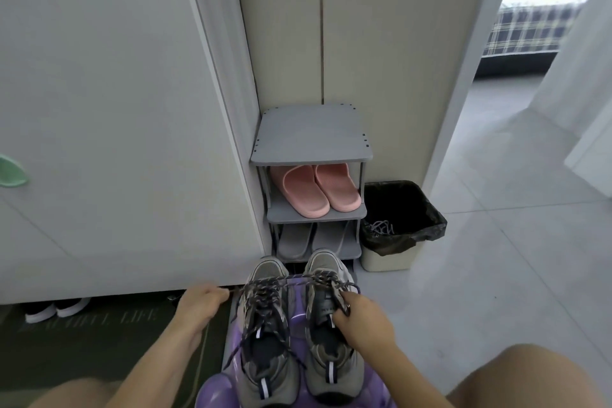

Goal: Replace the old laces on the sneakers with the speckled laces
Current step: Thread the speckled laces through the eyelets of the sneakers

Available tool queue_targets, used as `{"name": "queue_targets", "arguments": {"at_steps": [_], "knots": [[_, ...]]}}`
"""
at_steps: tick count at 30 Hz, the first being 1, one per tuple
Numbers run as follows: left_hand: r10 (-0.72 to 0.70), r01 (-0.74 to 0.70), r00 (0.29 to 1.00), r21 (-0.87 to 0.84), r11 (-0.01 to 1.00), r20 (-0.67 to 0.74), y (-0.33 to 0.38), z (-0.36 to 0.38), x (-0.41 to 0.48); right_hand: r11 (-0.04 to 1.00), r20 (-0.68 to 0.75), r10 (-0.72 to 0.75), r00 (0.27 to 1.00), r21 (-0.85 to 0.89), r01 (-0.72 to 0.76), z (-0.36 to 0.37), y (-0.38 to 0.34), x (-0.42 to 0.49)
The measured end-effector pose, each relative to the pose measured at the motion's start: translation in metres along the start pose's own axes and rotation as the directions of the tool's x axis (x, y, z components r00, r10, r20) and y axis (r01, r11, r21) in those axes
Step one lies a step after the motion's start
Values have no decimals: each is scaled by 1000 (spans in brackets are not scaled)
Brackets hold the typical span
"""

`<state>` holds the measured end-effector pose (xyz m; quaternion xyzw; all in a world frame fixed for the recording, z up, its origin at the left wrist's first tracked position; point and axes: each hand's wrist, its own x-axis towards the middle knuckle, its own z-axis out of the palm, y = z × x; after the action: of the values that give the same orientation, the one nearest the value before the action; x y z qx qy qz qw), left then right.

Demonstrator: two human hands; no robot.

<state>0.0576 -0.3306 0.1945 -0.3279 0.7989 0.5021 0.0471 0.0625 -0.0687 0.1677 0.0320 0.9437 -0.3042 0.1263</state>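
Two grey sneakers stand side by side on a purple stool (298, 318), toes pointing away from me. The left sneaker (265, 341) carries dark speckled laces with loose ends hanging over its sides. My left hand (198, 303) pinches one end of a speckled lace (284, 281) pulled taut to the left across both shoes. My right hand (359, 316) grips the other part of that lace at the top eyelets of the right sneaker (326, 325). An old pale lace (382, 228) lies in the bin.
A grey shoe rack (311, 139) with pink slippers (319, 190) and grey slippers stands just beyond the sneakers. A beige bin with a black liner (402, 209) sits to its right. White cabinet doors fill the left. My bare knees frame the stool.
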Motion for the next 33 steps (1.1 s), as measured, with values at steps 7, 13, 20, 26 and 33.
{"name": "queue_targets", "arguments": {"at_steps": [7,13,20,26,33], "knots": [[-127,117,991,153,981,53,-6,12,3,973,70,47,996,224,-62,-9,0,2],[149,-149,988,580,801,47,27,41,-3,976,121,51,991,205,-75,-13,0,10],[373,-522,853,586,620,365,49,113,-32,957,135,49,990,277,-85,-8,-2,13],[381,-518,856,592,618,351,56,132,-39,962,106,16,994,268,-44,-7,1,12],[452,-507,862,426,749,231,45,96,-25,956,107,18,994,291,-49,-7,2,15]]}}
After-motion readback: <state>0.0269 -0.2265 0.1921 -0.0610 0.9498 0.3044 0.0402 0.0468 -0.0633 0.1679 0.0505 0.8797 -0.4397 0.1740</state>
